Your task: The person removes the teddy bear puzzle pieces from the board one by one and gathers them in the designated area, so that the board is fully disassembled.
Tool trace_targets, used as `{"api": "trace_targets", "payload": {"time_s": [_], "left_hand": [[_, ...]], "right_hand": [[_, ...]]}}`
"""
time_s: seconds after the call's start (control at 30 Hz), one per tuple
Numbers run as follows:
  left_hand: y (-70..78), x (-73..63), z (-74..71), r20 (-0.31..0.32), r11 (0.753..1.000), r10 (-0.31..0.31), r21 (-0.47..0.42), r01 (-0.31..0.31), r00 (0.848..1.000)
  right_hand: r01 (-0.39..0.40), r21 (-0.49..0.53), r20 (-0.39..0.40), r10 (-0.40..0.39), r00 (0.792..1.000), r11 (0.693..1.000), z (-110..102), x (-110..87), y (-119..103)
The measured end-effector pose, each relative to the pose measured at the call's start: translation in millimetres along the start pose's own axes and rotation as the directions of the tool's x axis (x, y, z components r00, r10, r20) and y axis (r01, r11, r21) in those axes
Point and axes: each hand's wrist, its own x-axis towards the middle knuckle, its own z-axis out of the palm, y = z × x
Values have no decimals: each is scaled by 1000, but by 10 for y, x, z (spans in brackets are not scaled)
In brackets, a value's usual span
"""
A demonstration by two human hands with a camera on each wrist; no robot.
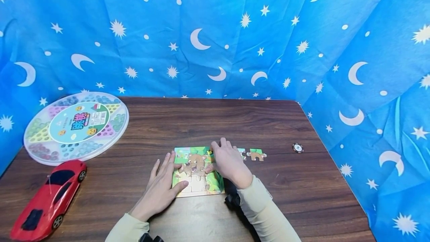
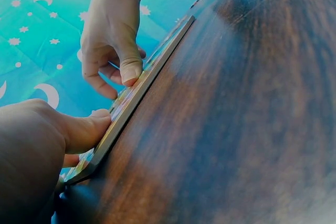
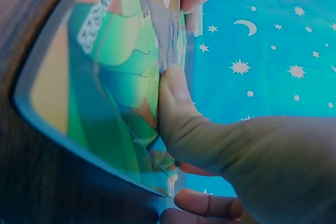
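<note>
A jigsaw puzzle [image 1: 198, 184] with a bear picture lies flat on the table in a thin tray, its pieces fitted together under the hands. My left hand [image 1: 159, 186] rests along its left side, fingers extended and thumb on the lower left part. Over the upper right part is my right hand [image 1: 231, 165]. In the right wrist view its thumb presses on the puzzle surface [image 3: 126, 82] and the other fingers are spread near the far edge. The left wrist view shows both thumbs on the puzzle, seen edge-on. Right of it lies a loose brown-and-green puzzle piece [image 1: 256, 155], with another partly hidden by the right hand.
A round Chinese checkers box [image 1: 37, 130] sits at the table's back left, with a red toy car [image 1: 50, 201] in front of it. A poker chip [image 1: 297, 148] lies to the right. Blue star-and-moon cloth [image 1: 201, 10] hangs behind the table and along its right side.
</note>
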Motion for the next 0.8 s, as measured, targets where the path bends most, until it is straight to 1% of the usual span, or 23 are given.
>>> {"api": "trace_targets", "payload": {"time_s": [0.3,0.57,0.8], "left_hand": [[-11,-5,10,3,1000,-2,0,2,1000],[0,-7,0,4,1000,-3,-8,3,1000],[5,-8,5,-2,1000,0,-11,0,1000]], "right_hand": [[-3,41,-22,4,1000,999,8,-4,9],[-7,81,-15,8,1000,997,-2,7,6],[20,49,-10,-20,1000,999,-8,3,6]]}}
